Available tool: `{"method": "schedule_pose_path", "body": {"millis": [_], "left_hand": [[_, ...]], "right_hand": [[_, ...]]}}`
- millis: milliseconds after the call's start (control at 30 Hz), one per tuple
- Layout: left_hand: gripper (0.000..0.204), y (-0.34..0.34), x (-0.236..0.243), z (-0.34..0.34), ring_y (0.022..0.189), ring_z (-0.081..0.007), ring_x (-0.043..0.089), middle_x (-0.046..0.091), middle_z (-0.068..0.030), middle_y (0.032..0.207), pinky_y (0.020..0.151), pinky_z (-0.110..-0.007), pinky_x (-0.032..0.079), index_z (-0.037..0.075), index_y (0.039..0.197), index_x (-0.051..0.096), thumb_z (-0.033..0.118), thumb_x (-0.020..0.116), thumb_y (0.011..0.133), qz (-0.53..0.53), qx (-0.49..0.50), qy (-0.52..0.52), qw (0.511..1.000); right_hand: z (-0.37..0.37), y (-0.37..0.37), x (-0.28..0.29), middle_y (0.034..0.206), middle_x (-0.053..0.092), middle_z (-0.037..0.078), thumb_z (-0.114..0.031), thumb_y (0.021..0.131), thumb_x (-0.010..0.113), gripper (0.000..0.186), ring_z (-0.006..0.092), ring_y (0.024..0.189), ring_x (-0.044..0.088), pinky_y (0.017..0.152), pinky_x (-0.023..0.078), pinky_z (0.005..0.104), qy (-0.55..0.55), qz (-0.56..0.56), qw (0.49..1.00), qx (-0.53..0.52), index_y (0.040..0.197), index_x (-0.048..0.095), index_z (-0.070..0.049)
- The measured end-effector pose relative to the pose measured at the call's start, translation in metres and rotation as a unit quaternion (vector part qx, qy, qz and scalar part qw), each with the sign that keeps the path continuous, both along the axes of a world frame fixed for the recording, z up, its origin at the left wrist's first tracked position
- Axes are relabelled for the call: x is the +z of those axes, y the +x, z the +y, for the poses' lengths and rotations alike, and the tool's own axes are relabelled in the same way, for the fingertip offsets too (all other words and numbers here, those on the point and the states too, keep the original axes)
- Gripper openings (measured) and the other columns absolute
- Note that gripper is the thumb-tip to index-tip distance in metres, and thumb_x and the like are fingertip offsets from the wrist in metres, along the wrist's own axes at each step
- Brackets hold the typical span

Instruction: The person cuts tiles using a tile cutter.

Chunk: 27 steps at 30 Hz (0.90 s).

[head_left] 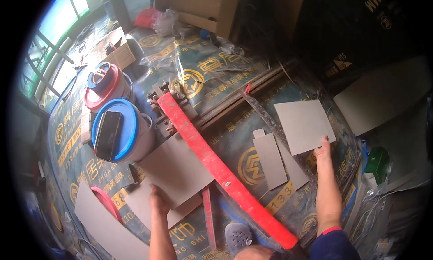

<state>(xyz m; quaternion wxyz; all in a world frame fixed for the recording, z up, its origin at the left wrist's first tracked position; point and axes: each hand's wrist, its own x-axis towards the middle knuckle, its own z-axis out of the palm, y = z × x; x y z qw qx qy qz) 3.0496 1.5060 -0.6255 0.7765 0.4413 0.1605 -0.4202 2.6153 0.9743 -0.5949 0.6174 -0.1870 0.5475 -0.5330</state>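
My left hand (158,200) is closed on the near edge of a large grey tile (169,170), its thumb on top. That tile lies partly under the long red handle (200,145) of a manual tile cutter (173,102). Out to the right, my right hand (323,151) pinches the near edge of a roughly square, lighter tile piece (303,124), thumb on its face. Two narrow tile strips, a front one (269,160) and one partly behind it (293,170), lie between the handle and the square piece. Fingers under both held tiles are hidden.
Left of the cutter stand a blue-lidded bucket (131,124) with a smartphone (108,134) on it and a red-lidded bucket (119,91). Another tile (106,226) leans at lower left. A large tile (383,95) is at far right. My shoe (239,236) is below the handle.
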Motion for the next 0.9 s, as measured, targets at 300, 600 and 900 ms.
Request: {"method": "schedule_pose_path", "body": {"millis": [300,600,900], "left_hand": [[0.058,-0.010,0.018,-0.023,0.123,-0.0295,0.047,0.049,-0.0126,0.135,0.106,-0.042,0.036,0.001,0.135,0.042,0.046,0.027,0.101,0.031,0.054,0.096,0.993],[0.052,-0.028,0.022,-0.069,0.115,-0.0274,0.053,0.054,-0.0108,0.128,0.101,-0.042,0.041,0.003,0.129,0.047,0.044,0.032,0.100,0.037,0.102,0.132,0.985],[0.047,-0.032,0.018,-0.106,0.117,-0.0301,0.051,0.051,-0.0144,0.131,0.102,-0.045,0.040,0.001,0.130,0.045,0.034,0.028,0.100,0.069,0.090,0.106,0.988]], "right_hand": [[-0.062,-0.062,-0.067,0.126,0.059,0.005,-0.038,0.100,0.036,0.042,0.0248,0.114,0.055,0.096,0.045,0.0457,0.045,-0.012,0.990,-0.134,0.123,0.055,-0.008],[-0.085,-0.078,-0.112,0.129,0.057,0.005,-0.040,0.100,0.033,0.044,0.0260,0.117,0.054,0.098,0.043,0.0450,0.069,0.009,0.991,-0.111,0.126,0.053,-0.010],[-0.087,-0.113,-0.070,0.092,0.066,0.007,-0.046,0.096,0.044,0.041,0.0198,0.077,0.065,0.056,0.053,0.0337,0.264,0.225,0.913,0.213,0.110,0.056,-0.008]]}}
